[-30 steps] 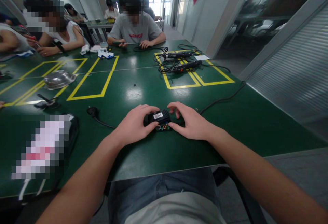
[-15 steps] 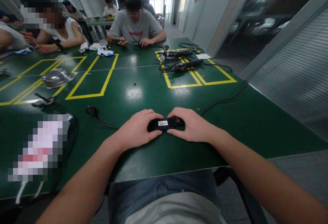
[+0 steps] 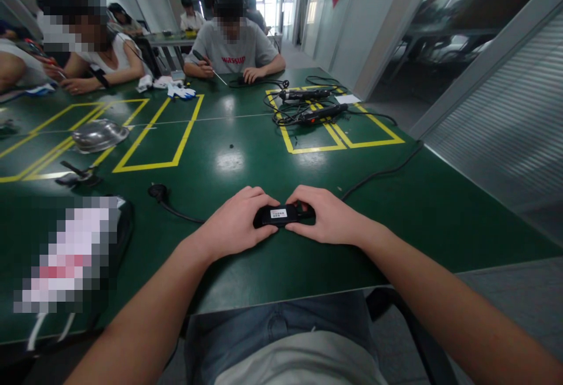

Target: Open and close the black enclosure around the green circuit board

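Note:
A small black power adapter (image 3: 284, 215) with a white label on its upper face lies low over the green table (image 3: 229, 282) in front of me. My left hand (image 3: 240, 220) grips its left end between thumb and fingers. At the right end, the thumb and fingers of my right hand (image 3: 319, 215) close round it; a dark part shows inside that grip, but its shape is partly hidden. From beneath my left wrist a black cord runs left to a plug (image 3: 158, 192). Another black cable (image 3: 382, 170) leads from behind my right hand toward the table's right edge.
Two black corded electric screwdrivers (image 3: 323, 112) lie within yellow tape at the far right. A metal bowl (image 3: 100, 135) and a dark clamp-like item (image 3: 79, 175) are on the left. Nearer is a blurred-out device (image 3: 125, 220). Across the table, a co-worker (image 3: 235, 50) holds a screwdriver.
My hands and the power adapter stay almost in place. Across the table, the co-worker's screwdriver has tilted, its handle higher than before. The view has shifted very slightly.

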The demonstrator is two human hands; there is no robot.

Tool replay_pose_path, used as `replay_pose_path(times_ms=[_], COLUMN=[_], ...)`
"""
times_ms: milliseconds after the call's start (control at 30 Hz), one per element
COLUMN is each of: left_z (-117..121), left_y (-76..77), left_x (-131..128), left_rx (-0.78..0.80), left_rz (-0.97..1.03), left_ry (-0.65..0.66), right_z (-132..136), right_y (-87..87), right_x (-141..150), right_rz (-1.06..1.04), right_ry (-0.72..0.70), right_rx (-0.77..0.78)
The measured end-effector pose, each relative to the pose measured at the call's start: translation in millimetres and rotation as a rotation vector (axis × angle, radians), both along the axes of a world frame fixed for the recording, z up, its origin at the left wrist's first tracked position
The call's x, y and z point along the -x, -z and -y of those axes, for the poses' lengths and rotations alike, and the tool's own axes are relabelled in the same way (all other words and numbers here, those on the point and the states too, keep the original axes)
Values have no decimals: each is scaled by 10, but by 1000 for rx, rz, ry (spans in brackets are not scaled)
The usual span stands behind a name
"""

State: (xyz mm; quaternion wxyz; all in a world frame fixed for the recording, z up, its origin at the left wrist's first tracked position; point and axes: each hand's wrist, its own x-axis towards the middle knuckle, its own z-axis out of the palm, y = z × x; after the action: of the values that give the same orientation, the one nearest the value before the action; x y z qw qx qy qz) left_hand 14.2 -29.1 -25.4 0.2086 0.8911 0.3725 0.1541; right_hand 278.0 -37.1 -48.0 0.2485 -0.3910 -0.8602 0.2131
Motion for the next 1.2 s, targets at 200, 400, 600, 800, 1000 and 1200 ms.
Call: replay_pose_path(times_ms=[200, 400, 600, 800, 1000, 1200], left_z=[-7, -12, -5, -1, -3, 0], left_y=[20, 16, 4, 15, 11, 16], left_x=[-6, -1, -14, -17, -11, -2], left_rx=[26, 34, 34, 40, 50, 33], left_rz=[-5, -7, -7, 1, -2, 1], left_ry=[-7, -7, -9, -9, -6, -5], right_z=[-4, 5, 0, -5, 5, 9], right_y=[-4, -25, -23, -4, -20, -24], right_x=[-7, 3, 6, 1, -3, 8], right_rz=[9, 14, 15, 14, 10, 11], right_ry=[1, 8, 12, 12, 6, 14], right_rx=[10, 10, 12, 10, 11, 11])
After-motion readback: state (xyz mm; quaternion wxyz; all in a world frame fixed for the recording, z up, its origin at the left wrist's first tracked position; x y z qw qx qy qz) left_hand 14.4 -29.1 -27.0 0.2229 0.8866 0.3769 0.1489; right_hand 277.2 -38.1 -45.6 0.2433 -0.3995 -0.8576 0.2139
